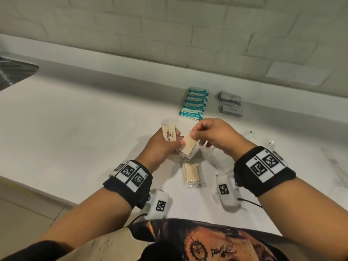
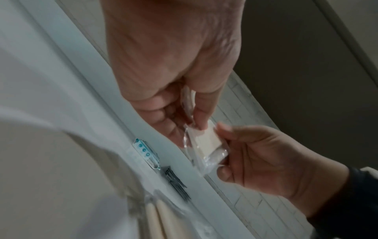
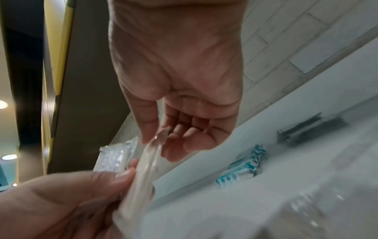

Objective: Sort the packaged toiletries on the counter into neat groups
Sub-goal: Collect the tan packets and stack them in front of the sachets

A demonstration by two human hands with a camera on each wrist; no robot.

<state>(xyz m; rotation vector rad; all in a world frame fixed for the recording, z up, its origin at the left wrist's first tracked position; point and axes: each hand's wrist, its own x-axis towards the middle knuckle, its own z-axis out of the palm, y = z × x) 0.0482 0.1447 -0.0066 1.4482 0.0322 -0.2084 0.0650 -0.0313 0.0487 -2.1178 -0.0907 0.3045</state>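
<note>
My left hand (image 1: 165, 146) holds cream bars in clear wrappers: one upright (image 1: 169, 134) and a second tilted packet (image 1: 189, 146) in front of it. My right hand (image 1: 205, 132) pinches the top end of that tilted packet (image 3: 147, 163) between thumb and fingers. Both hands hover above the white counter (image 1: 84, 119). In the left wrist view the same packet (image 2: 206, 145) sits between both hands. Another cream packet (image 1: 192, 175) lies flat on the counter below my hands. A row of teal-and-white packets (image 1: 194, 103) and a stack of grey sachets (image 1: 230, 104) lie further back.
Clear wrapped items (image 1: 269, 144) lie scattered on the counter to the right of my right hand. A dark sink (image 1: 15, 72) cuts into the counter at far left. A tiled wall (image 1: 188, 34) rises behind the counter. The counter's front edge (image 1: 37, 187) runs close to my body.
</note>
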